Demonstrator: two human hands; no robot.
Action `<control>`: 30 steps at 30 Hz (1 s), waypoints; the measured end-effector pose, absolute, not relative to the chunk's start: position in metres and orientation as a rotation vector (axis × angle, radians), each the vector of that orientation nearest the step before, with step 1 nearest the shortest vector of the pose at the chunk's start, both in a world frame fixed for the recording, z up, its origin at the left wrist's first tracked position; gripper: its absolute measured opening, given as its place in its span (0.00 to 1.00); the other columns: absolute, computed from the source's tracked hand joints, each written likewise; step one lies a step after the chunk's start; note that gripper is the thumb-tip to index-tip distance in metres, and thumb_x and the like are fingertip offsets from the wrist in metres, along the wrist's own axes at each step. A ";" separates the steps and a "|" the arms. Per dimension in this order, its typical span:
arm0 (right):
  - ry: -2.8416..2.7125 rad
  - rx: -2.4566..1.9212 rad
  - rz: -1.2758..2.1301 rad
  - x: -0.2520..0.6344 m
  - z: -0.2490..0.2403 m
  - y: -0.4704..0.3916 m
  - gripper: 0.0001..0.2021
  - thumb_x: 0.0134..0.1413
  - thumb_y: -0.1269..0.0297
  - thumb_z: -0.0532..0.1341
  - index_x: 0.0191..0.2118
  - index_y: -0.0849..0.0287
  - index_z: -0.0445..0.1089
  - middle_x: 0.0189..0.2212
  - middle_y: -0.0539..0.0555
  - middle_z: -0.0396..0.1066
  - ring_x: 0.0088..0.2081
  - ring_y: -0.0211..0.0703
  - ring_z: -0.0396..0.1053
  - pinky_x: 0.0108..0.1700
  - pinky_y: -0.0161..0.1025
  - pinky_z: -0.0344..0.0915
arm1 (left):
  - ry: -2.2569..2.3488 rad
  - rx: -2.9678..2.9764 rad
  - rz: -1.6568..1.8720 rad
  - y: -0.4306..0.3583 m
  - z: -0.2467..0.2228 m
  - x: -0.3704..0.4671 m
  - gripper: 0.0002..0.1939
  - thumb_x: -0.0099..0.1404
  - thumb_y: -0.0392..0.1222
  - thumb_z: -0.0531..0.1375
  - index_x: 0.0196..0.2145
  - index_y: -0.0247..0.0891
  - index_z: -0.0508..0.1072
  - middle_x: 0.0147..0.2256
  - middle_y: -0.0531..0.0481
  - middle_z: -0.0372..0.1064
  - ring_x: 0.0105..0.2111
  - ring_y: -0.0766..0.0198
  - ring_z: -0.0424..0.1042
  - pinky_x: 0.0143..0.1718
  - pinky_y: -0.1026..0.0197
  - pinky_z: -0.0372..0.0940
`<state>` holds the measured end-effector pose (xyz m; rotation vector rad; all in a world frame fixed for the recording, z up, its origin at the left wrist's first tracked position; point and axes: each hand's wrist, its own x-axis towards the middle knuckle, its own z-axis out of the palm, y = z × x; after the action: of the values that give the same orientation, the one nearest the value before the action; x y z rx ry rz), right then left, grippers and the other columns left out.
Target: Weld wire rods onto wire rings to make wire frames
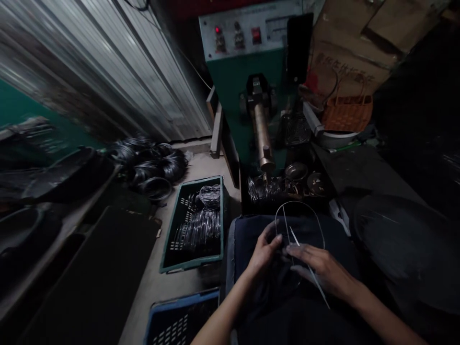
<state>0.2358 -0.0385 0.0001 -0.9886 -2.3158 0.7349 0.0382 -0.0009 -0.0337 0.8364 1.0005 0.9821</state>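
A thin wire ring (296, 201) stands above the dark cloth (266, 287) over my lap, with a straight wire (286, 224) running down across it. My left hand (264, 251) grips the ring's left side between thumb and fingers. In my right hand (325, 269) is a second straight wire rod (319, 286), which slants from inside the ring down to the right past the palm. The lower part of the ring is lost in the dark between my hands.
Ahead stands a green machine (230, 96) with a brass-coloured arm (262, 134) above a tray of wire pieces (264, 188). At left are a green crate (191, 265) holding wire parts, a blue crate (179, 302) and wire coils (154, 165). An orange basket (347, 114) sits right.
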 end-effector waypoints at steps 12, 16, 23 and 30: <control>-2.495 -0.958 0.491 0.220 0.011 -0.014 0.19 0.60 0.71 0.59 0.56 0.62 0.64 0.52 0.60 0.69 0.52 0.48 0.68 0.52 0.43 0.69 | 0.929 0.622 0.953 0.005 -0.015 0.030 0.32 0.57 0.47 0.65 0.57 0.42 0.62 0.38 0.47 0.69 0.27 0.67 0.68 0.25 0.65 0.67; -2.505 -0.962 0.470 0.217 0.015 -0.009 0.19 0.59 0.71 0.59 0.56 0.62 0.64 0.52 0.59 0.69 0.52 0.47 0.68 0.52 0.43 0.69 | 0.904 0.639 0.995 0.009 -0.014 0.028 0.29 0.58 0.45 0.65 0.56 0.41 0.63 0.38 0.47 0.69 0.31 0.65 0.69 0.30 0.65 0.68; -2.459 -0.952 0.494 0.216 0.018 -0.002 0.22 0.55 0.73 0.61 0.56 0.58 0.64 0.51 0.56 0.71 0.51 0.45 0.69 0.52 0.41 0.69 | 0.877 0.632 0.989 0.014 -0.015 0.024 0.28 0.58 0.45 0.64 0.55 0.41 0.64 0.36 0.48 0.69 0.30 0.64 0.70 0.29 0.64 0.68; -2.458 -0.939 0.489 0.218 0.016 0.005 0.26 0.49 0.76 0.64 0.56 0.59 0.65 0.51 0.56 0.71 0.51 0.45 0.70 0.51 0.39 0.70 | 0.905 0.595 1.004 0.019 -0.007 0.026 0.31 0.56 0.46 0.66 0.55 0.39 0.63 0.32 0.51 0.66 0.25 0.68 0.68 0.26 0.64 0.68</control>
<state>0.2182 0.0046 0.0157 -0.9395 -2.4579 0.4887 0.0257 0.0189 -0.0070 0.5953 0.9047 1.0045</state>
